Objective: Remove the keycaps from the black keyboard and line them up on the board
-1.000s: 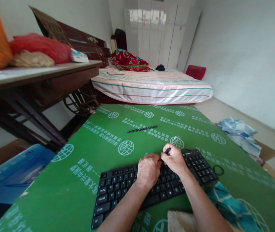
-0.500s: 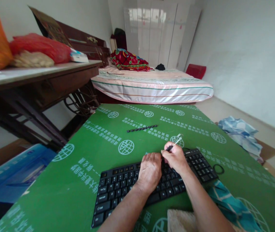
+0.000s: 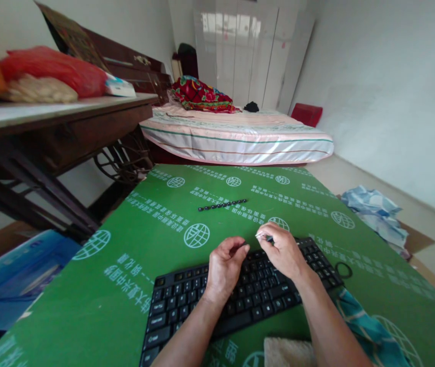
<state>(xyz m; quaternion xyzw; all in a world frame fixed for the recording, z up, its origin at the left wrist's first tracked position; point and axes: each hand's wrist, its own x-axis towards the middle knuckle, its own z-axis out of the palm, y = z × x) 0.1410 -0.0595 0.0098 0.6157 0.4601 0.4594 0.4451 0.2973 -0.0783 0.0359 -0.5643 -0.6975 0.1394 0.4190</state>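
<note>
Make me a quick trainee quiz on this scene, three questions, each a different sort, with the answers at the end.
1. True or false: the two hands are clasped together.
2. What lies on the green board, between the keyboard and the bed?
A. a ceramic mug
B. a row of small black pieces
C. a pair of scissors
3. Fill in the blank: the tool with the silvery tip is held in the ____ hand.

Key:
1. False; the left hand and the right hand are apart, with a gap between their fingertips.
2. B
3. right
</note>
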